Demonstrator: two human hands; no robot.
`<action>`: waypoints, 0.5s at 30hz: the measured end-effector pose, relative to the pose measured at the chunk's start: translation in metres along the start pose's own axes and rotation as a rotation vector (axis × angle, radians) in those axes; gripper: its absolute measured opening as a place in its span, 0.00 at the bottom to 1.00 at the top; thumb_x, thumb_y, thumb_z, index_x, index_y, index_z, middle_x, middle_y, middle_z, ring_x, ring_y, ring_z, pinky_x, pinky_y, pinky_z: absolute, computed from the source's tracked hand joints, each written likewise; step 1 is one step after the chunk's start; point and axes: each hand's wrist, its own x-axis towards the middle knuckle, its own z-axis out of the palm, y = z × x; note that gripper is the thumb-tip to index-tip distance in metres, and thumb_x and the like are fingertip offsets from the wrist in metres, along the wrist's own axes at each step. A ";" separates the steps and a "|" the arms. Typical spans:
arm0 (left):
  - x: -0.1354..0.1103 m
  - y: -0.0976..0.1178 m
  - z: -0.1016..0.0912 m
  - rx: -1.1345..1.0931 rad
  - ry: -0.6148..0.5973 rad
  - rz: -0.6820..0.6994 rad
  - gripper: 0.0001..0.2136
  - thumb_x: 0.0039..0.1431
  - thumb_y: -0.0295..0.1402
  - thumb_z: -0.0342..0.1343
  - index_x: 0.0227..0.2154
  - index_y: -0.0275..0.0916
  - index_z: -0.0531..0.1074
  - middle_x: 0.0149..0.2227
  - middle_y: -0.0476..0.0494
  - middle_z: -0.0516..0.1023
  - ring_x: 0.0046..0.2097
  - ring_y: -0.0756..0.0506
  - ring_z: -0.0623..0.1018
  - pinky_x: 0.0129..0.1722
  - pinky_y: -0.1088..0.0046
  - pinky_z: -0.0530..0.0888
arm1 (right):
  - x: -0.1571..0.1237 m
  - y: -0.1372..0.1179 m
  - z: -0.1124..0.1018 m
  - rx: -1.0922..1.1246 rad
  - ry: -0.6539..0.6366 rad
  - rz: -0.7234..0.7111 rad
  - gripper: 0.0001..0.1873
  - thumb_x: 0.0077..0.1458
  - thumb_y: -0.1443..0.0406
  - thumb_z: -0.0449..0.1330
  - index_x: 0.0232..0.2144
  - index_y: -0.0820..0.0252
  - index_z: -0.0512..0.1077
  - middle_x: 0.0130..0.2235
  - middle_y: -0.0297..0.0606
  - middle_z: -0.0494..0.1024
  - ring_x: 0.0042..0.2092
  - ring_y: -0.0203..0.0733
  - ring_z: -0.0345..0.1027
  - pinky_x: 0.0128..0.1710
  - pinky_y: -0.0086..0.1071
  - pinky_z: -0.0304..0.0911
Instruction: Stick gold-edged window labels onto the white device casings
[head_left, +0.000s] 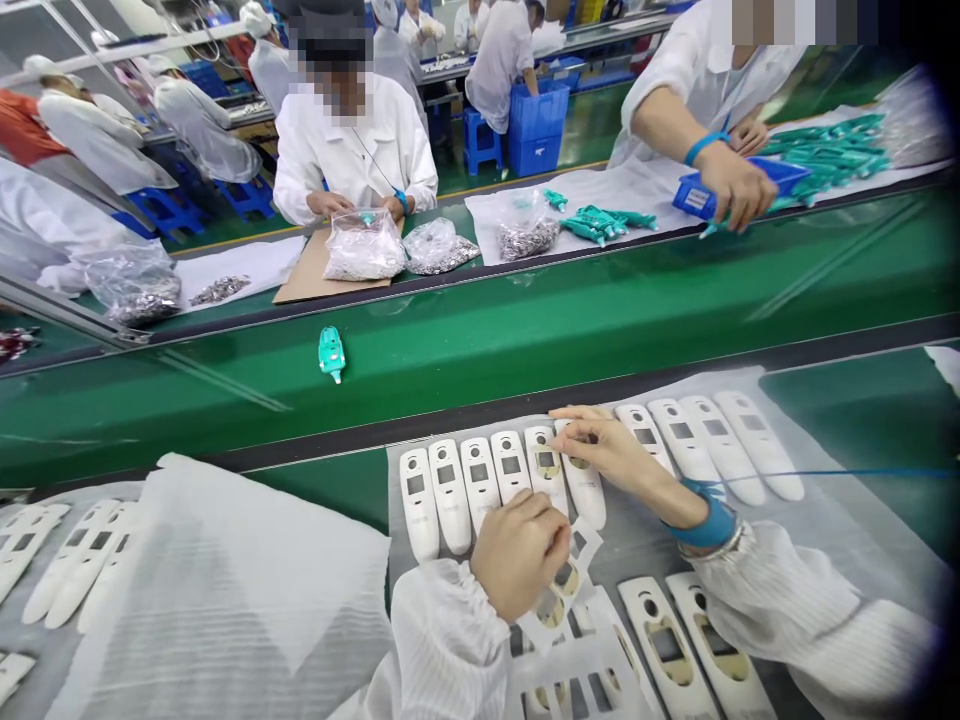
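White plastic device casings, each with a small display window and a round hole, lie in a row on a pale sheet. My right hand, with a blue wrist strap, pinches at the edge of a beige window sticker on one casing. Below that row, my left hand is closed, fingers curled, on a cut-out white sticker sheet. Its fingertips are partly hidden. The sheet's strips hang over more casings with beige stickers around their windows. My right hand partly covers a neighbouring casing.
A green conveyor belt crosses beyond my bench, carrying a teal part. White foam sheet and more casings lie left. Across the belt, co-workers handle bags of metal parts, teal parts and a blue bin.
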 end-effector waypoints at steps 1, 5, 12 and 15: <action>0.000 0.002 0.000 0.048 0.006 -0.011 0.08 0.61 0.28 0.49 0.29 0.39 0.72 0.33 0.48 0.75 0.39 0.47 0.73 0.33 0.71 0.68 | 0.000 0.001 0.000 -0.007 -0.003 -0.002 0.17 0.50 0.51 0.60 0.21 0.56 0.76 0.49 0.42 0.73 0.56 0.54 0.57 0.55 0.49 0.53; -0.002 0.012 0.003 0.205 0.030 -0.028 0.08 0.61 0.27 0.48 0.30 0.38 0.71 0.34 0.47 0.74 0.39 0.46 0.74 0.31 0.70 0.69 | 0.001 0.001 0.000 -0.026 -0.017 -0.001 0.17 0.50 0.52 0.60 0.19 0.56 0.75 0.49 0.40 0.73 0.56 0.55 0.56 0.54 0.48 0.55; -0.003 0.016 0.005 0.250 0.034 -0.043 0.09 0.62 0.27 0.47 0.30 0.38 0.71 0.34 0.47 0.73 0.39 0.45 0.75 0.30 0.69 0.70 | 0.002 0.003 0.003 -0.059 -0.013 0.000 0.15 0.51 0.55 0.59 0.20 0.56 0.76 0.49 0.41 0.73 0.56 0.55 0.57 0.51 0.48 0.58; -0.002 0.016 0.005 0.247 0.031 -0.049 0.08 0.61 0.27 0.47 0.30 0.38 0.71 0.34 0.47 0.73 0.39 0.45 0.75 0.30 0.69 0.71 | 0.002 0.002 0.003 -0.069 -0.013 0.001 0.14 0.51 0.56 0.59 0.21 0.56 0.77 0.49 0.41 0.73 0.55 0.54 0.57 0.51 0.47 0.58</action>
